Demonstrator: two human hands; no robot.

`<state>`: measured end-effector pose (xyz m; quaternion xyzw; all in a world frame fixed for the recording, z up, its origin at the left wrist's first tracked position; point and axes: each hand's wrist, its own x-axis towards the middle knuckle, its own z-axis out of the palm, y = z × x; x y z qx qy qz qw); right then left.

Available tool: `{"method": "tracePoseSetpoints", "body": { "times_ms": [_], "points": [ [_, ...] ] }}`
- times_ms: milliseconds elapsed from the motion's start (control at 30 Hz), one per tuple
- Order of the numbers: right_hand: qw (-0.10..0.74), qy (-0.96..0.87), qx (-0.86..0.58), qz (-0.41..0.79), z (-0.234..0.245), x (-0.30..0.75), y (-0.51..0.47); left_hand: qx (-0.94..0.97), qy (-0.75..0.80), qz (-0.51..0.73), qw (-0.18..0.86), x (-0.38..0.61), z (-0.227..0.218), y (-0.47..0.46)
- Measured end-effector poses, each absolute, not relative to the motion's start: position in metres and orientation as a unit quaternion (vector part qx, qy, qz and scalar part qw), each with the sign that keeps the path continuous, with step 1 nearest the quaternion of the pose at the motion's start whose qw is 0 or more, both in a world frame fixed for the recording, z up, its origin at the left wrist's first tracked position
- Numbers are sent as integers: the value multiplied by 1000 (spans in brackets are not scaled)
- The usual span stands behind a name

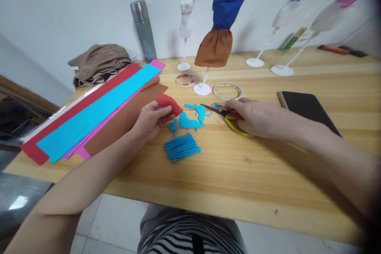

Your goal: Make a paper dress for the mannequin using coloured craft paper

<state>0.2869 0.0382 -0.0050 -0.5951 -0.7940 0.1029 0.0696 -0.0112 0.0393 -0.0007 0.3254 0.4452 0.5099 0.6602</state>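
Observation:
Between the thumb and fingers of my left hand [156, 117] is a red piece of crepe paper [172, 104], held just above the table. My right hand [250, 115] has its fingers around a pair of scissors with yellow handles [236, 129], whose dark blades point left toward the scraps. Blue paper scraps [190, 122] lie between the two hands. Nearer to me rests a pleated blue piece of crepe paper [182, 147]. Whether the scissors rest on the table I cannot tell.
Long crepe paper sheets in blue [101, 113], red, pink and brown are stacked at the left. Several small mannequins stand along the back, one in a blue and brown outfit [222, 27]. A tape roll [228, 91], a flask [144, 29] and a dark phone-like slab [308, 111] are also on the table.

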Motion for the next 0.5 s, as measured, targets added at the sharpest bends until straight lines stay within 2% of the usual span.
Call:
{"method": "tracePoseSetpoints", "body": {
  "times_ms": [100, 200, 267, 333, 400, 500],
  "points": [
    [38, -786, -604, 125, -2, 281, 38, 320, 437, 505, 672, -11, -1, 38],
    [165, -766, -587, 202, 3, 278, 36, 317, 427, 504, 681, -12, -1, 38],
    [274, -723, -544, 325, 8, 275, 34, 310, 427, 506, 683, -12, -1, 38],
    [343, -653, -490, 465, 12, 269, 30, 303, 426, 507, 685, -11, 0, 37],
    [365, -602, -442, 557, 13, 263, 26, 300, 418, 507, 691, -10, 1, 36],
    [364, -593, -389, 603, 6, 257, 22, 300, 404, 516, 693, -9, 3, 36]
  ]
}}
